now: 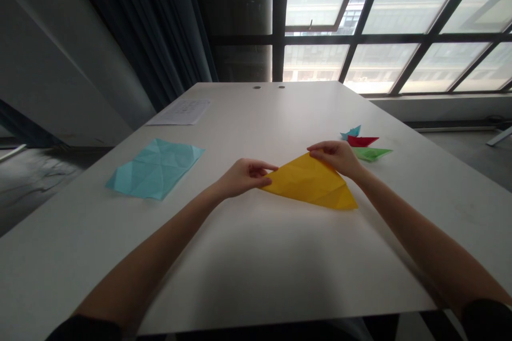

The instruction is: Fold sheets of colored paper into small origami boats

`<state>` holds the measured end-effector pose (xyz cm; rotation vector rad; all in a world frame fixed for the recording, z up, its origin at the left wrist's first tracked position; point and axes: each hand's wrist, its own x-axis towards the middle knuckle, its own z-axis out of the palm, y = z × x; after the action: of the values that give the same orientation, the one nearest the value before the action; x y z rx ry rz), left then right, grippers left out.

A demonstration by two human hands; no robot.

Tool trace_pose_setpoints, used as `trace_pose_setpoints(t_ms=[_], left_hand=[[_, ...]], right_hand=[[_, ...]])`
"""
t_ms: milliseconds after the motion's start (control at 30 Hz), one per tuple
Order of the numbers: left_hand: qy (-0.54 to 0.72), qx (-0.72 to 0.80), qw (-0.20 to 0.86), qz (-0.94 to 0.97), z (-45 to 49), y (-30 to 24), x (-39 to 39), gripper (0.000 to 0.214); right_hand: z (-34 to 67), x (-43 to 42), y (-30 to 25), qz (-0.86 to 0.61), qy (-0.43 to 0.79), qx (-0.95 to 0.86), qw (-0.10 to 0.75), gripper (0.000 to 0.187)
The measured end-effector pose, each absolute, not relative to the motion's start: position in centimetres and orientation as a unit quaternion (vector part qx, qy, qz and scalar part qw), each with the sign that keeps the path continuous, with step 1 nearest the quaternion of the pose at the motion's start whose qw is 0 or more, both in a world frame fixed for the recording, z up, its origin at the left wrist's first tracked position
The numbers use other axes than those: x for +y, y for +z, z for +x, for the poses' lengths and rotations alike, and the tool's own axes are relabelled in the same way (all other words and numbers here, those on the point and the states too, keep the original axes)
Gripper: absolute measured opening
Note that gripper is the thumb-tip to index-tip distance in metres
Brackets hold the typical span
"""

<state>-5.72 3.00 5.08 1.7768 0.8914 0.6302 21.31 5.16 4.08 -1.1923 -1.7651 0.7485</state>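
A yellow sheet of origami paper, folded into a rough triangle with crease lines, is held between both hands above the white table. My left hand pinches its left corner between thumb and fingers. At the upper edge, my right hand grips the paper with its fingertips. The lower right corner of the sheet points toward me, free of either hand. Left of my hands, a light blue creased sheet of paper lies spread out on the table.
Beyond my right hand sit three folded paper pieces: a blue one, a red one and a green one. A printed white page lies at the table's far left edge. Windows and a dark curtain stand behind the table.
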Motion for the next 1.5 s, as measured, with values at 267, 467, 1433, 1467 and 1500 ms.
trace_pose_setpoints(t_ms=[267,467,1433,1467,1500], left_hand=[[0.288,0.406,0.447,0.743,-6.1,4.9,3.5,0.042],[0.300,0.397,0.439,0.748,-6.3,5.2,3.4,0.044],[0.528,0.457,0.460,0.549,-5.7,4.7,3.8,0.043],[0.529,0.455,0.461,0.548,-5.7,4.7,3.8,0.043],[0.530,0.454,0.463,0.547,-5.7,4.7,3.8,0.043]], right_hand=[[21.7,5.5,3.7,-0.500,0.282,-0.681,0.455,0.029],[22.1,5.7,3.7,-0.517,0.251,-0.675,0.463,0.027],[21.9,5.6,3.8,-0.510,0.183,-0.638,0.547,0.027],[21.9,5.6,3.8,-0.509,0.183,-0.638,0.548,0.027],[21.9,5.6,3.8,-0.508,0.183,-0.637,0.550,0.027]])
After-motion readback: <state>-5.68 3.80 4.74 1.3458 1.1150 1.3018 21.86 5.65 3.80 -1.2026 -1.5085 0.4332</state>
